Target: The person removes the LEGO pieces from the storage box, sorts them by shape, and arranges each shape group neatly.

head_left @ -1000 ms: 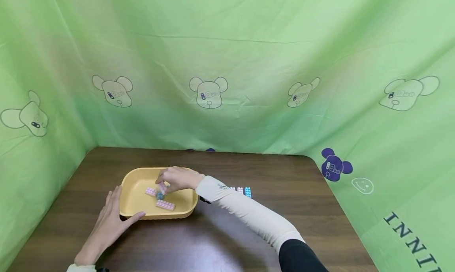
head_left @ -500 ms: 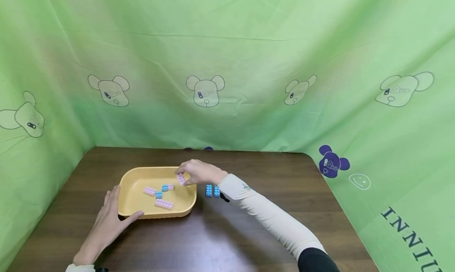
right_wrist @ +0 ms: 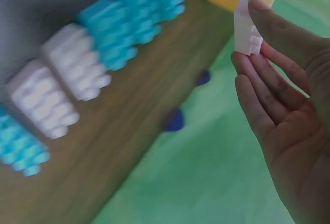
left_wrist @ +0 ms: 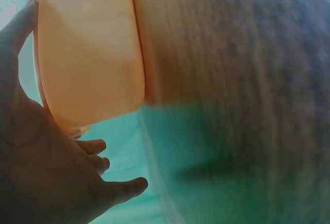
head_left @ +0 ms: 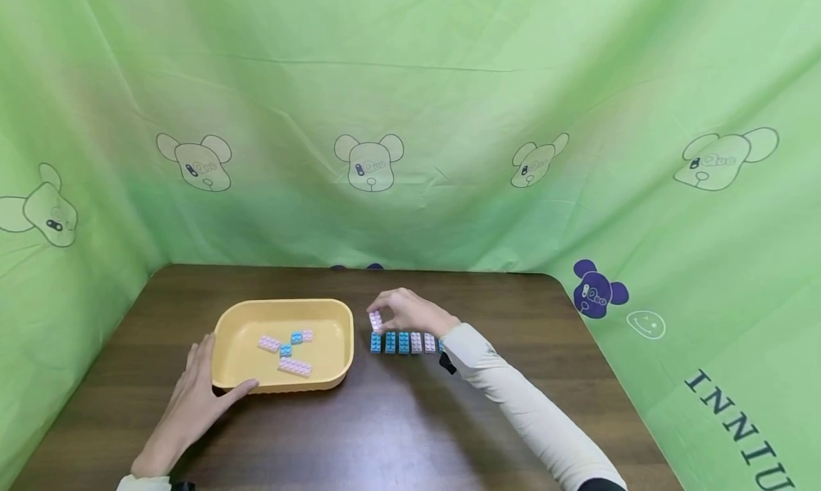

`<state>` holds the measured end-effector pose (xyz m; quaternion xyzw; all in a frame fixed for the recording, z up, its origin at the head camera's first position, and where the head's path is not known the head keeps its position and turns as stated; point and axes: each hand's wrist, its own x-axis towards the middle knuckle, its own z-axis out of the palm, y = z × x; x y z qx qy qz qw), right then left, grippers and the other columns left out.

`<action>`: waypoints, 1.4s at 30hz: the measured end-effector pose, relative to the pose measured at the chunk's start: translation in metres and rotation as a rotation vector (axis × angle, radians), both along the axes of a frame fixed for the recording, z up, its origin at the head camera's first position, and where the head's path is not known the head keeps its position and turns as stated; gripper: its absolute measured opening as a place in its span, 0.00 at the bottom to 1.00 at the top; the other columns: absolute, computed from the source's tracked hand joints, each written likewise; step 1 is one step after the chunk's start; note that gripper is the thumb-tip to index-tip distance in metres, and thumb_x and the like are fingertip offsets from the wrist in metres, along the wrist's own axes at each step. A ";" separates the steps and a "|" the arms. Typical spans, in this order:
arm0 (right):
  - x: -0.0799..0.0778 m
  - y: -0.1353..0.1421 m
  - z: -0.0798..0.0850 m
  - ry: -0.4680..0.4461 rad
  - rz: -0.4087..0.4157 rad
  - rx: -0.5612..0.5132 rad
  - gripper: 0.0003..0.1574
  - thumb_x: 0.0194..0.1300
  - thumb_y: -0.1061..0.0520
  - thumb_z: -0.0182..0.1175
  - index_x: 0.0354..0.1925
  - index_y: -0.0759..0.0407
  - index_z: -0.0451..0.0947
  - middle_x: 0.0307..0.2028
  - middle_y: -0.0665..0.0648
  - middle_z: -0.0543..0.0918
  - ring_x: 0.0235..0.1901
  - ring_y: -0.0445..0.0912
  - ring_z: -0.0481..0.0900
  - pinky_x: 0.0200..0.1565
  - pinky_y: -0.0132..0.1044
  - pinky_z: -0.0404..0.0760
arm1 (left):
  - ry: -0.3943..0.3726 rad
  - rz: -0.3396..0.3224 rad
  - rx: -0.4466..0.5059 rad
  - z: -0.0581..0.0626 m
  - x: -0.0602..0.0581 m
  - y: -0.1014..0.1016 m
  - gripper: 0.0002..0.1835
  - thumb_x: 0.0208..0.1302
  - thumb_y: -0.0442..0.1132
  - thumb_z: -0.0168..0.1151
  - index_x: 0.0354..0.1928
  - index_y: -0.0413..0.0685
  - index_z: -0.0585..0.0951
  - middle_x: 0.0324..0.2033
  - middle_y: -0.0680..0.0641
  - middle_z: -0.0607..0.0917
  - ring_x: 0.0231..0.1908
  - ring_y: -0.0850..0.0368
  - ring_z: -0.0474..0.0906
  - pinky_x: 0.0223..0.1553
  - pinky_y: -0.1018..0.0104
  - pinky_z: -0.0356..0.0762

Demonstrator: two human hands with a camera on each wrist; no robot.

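Observation:
My right hand (head_left: 413, 313) pinches a pink toy brick (head_left: 375, 321) between thumb and fingers, just above the left end of a row of bricks. That row holds blue bricks (head_left: 390, 343) and pink bricks (head_left: 416, 343) side by side. In the right wrist view the held brick (right_wrist: 246, 28) shows at the fingertips. My left hand (head_left: 195, 395) rests against the near left corner of a yellow tray (head_left: 282, 388), thumb and fingers spread. The left wrist view shows these extended fingers (left_wrist: 124, 191) beside the tray wall (left_wrist: 93, 53).
Several bricks lie in the tray: a long pink brick (head_left: 295, 367), another pink brick (head_left: 269, 343), and small blue (head_left: 285, 350) and pink pieces (head_left: 307, 336). A brown wooden table (head_left: 398, 434) carries everything. Green printed cloth (head_left: 449, 120) hangs behind and at both sides.
My right hand has lifted the pink brick out of the tray and carried it right, to above the row. My left hand stays at the tray corner.

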<state>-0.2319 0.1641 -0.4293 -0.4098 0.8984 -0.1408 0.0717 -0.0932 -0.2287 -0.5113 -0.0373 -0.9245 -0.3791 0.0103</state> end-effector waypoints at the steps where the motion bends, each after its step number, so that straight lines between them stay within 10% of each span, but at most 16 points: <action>1: 0.000 0.007 -0.003 0.005 -0.004 -0.007 0.26 0.62 0.56 0.77 0.57 0.66 0.86 0.54 0.60 0.88 0.56 0.54 0.85 0.62 0.46 0.81 | -0.003 0.000 0.000 0.000 0.000 0.000 0.67 0.66 0.63 0.71 0.84 0.36 0.35 0.81 0.25 0.40 0.80 0.26 0.29 0.69 0.17 0.43; 22: 0.029 0.135 -0.036 -0.037 -0.264 -0.110 0.24 0.59 0.62 0.78 0.53 0.68 0.87 0.50 0.63 0.89 0.52 0.60 0.87 0.57 0.54 0.84 | 0.002 -0.012 0.007 0.000 0.001 0.000 0.67 0.67 0.63 0.71 0.84 0.38 0.34 0.82 0.27 0.38 0.80 0.26 0.28 0.69 0.17 0.41; 42: 0.033 0.152 -0.061 -0.082 -0.327 -0.136 0.25 0.56 0.60 0.81 0.51 0.68 0.88 0.46 0.62 0.89 0.46 0.55 0.86 0.52 0.50 0.86 | -0.006 -0.011 0.009 0.000 0.001 0.000 0.67 0.67 0.62 0.70 0.84 0.39 0.34 0.82 0.28 0.38 0.80 0.26 0.27 0.69 0.16 0.41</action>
